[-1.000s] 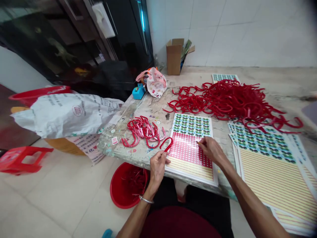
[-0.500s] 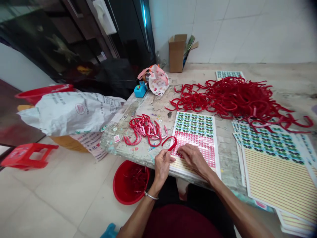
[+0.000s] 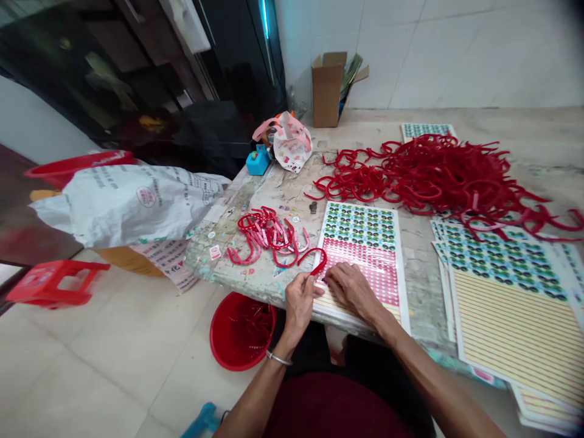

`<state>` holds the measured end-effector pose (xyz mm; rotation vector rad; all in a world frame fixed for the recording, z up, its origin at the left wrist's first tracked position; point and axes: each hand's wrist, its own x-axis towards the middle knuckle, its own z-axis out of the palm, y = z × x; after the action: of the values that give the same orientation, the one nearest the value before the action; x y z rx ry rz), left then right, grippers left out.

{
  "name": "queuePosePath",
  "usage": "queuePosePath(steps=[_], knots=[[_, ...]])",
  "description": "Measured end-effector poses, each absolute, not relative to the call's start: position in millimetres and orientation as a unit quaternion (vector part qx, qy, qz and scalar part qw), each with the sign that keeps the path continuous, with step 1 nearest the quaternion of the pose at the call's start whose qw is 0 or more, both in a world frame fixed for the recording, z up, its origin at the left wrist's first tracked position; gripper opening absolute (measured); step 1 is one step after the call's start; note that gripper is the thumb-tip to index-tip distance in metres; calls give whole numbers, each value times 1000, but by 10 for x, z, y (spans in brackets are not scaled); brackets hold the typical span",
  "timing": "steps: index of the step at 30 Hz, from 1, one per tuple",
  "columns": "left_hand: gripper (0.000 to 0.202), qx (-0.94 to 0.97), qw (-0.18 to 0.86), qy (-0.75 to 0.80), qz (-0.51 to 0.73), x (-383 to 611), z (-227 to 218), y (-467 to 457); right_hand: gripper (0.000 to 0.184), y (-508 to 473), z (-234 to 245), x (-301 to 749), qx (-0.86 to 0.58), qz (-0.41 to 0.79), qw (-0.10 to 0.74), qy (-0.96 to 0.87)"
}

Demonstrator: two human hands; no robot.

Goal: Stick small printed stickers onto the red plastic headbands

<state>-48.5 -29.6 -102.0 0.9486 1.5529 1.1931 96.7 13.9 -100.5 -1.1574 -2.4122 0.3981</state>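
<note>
Red plastic hoop [image 3: 318, 250] was pinched in the left hand [image 3: 298, 307], just above the sticker sheet [image 3: 360, 267] near the table [image 3: 420, 286] edge. The right hand [image 3: 351, 291] lay curled on that sheet, fingertips [image 3: 331, 275] near the hoop (whether they gripped a sticker could not be told). A firm, steady pinch suited such close work. Counted: one hoop held, one sheet beneath, a small heap of hoops [image 3: 267, 234], a large heap of hoops [image 3: 447, 176], one stack of sheets [image 3: 511, 310], one red basin [image 3: 218, 340].
</note>
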Motion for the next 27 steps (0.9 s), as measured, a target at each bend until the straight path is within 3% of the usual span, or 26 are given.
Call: queuePosePath(steps=[11, 27], knots=[[24, 417, 435, 641, 476, -488, -1066, -280, 9, 143, -1076, 856, -379, 165, 230, -881], [24, 433, 420, 648, 464, -502, -1107, -291, 13, 129, -1113, 905, -433, 125, 240, -860]])
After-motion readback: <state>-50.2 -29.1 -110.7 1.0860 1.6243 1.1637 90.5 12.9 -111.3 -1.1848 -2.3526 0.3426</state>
